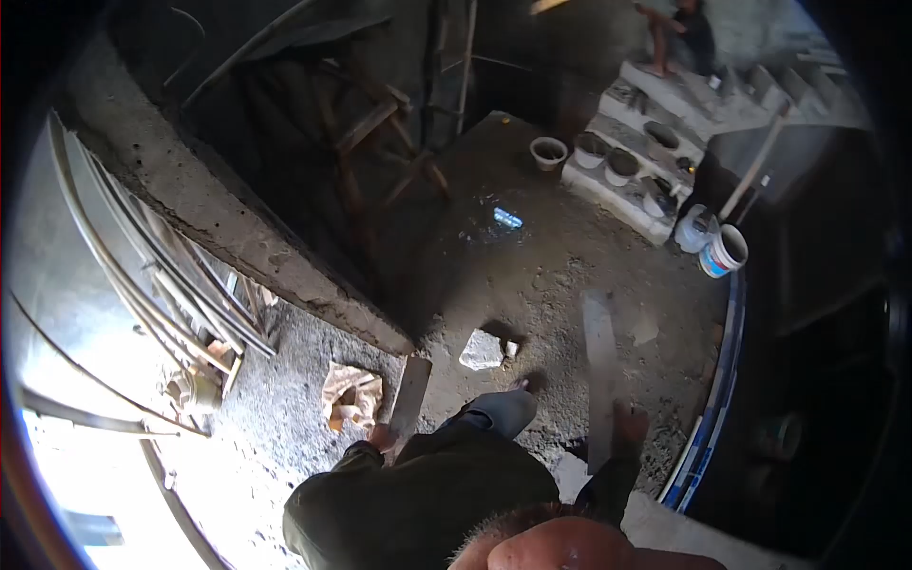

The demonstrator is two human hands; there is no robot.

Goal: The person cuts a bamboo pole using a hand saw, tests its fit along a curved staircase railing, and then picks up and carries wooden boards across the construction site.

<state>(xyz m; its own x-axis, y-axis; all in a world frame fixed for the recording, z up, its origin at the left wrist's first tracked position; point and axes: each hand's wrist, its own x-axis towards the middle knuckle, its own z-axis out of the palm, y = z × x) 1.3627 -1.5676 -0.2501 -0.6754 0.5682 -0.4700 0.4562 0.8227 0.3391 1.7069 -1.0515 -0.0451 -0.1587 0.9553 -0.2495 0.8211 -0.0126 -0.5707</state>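
Observation:
My left hand (382, 438) is at the lower end of a short, flat grey board (409, 399), its fingers closed at the board's edge. The board's upper end lies close to the end of a concrete wall. On the other side, my right hand (630, 424) is closed on the edge of a long, narrow flat board (599, 366), which points away from me. Motion blurs this hand a little. Between the two boards, a pale broken block (483, 350) lies on the rough floor, with a smaller chunk (512, 350) beside it.
The concrete wall (256, 237) runs along the left, with pipes (142, 256) behind it. A crumpled paper bag (351, 394) lies nearby. Steps (617, 204) hold several buckets; a white bucket (724, 251) stands beside them. A puddle (507, 218) glints ahead. Another person (693, 38) sits up the stairs.

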